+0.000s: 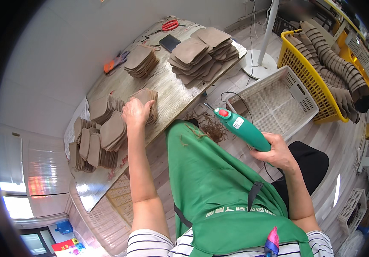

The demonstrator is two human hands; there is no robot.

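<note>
My left hand (137, 111) rests on a stack of taupe fabric pieces (148, 99) near the table's front edge. Its thumb points to the right and its fingers curl over the top of the stack; whether they pinch a single piece is hidden. In my right hand (278, 150) is a green corded power tool (244, 128) with a red button and a narrow metal tip, held over my lap and pointing up and left. More stacks of rounded taupe pieces (113, 130) stand close to the left of my left hand.
Further along the table (167, 118) are other stacks (203, 53), a phone (170, 43), red-handled scissors (170, 25) and a glove (115, 63). Brown scraps (210, 127) lie below its edge. A white crate (274, 100) and a filled yellow basket (313, 73) stand on the right, beside a pole base (259, 65).
</note>
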